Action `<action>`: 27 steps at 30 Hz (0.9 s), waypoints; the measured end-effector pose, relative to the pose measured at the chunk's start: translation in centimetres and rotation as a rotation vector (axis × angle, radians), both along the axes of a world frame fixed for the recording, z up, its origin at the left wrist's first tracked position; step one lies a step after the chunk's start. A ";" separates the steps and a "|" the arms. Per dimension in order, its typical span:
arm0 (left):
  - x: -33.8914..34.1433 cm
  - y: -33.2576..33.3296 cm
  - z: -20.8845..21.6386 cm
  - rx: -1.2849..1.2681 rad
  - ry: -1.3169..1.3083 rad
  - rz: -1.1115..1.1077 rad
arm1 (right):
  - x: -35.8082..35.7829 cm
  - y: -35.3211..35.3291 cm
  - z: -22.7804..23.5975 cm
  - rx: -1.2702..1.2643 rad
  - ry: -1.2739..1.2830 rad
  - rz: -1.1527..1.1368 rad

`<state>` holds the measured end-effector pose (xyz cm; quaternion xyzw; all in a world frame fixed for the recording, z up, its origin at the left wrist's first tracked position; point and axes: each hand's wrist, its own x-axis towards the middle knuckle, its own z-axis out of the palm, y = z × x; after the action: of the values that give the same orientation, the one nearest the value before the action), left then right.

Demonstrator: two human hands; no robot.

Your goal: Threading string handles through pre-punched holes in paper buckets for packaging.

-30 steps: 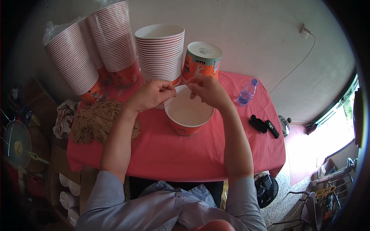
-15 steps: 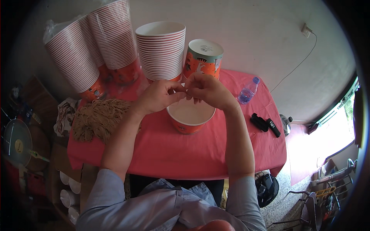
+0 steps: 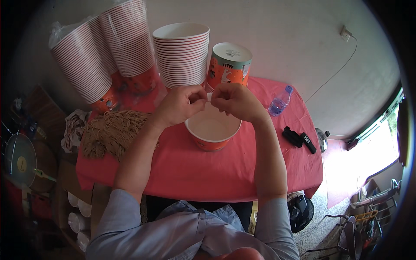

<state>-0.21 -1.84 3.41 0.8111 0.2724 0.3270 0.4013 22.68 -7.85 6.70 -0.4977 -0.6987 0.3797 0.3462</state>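
By the tub (image 3: 212, 145), the left hand (image 3: 183, 104) pinches at eleven o'clock, the right hand (image 3: 236, 102) at one; I can't tell on what.

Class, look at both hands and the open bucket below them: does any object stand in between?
Nothing visible does. The left hand and right hand are above the far side of the open bucket. Whether they pinch something thin cannot be told.

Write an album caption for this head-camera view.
Left hand and right hand curl above an open orange paper bucket, between heaped tan strands and a capped plastic bottle.
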 end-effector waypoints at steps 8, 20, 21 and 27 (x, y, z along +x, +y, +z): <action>-0.7 -0.2 0.8 0.066 0.158 0.045 | 1.2 0.6 -0.4 -0.022 -0.037 -0.050; -4.1 2.7 0.3 0.131 0.339 -0.044 | 7.9 0.6 0.3 0.070 0.063 -0.324; -4.1 2.8 0.2 0.113 0.345 -0.060 | 8.1 0.6 0.3 0.079 0.062 -0.342; -3.8 2.0 0.9 0.106 0.391 -0.071 | 7.3 0.2 0.6 0.149 -0.123 -0.486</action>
<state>-4.03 0.20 4.30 0.8881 0.2986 0.1630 0.3090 29.94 -7.63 7.33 -0.6462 -0.6043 0.2018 0.4201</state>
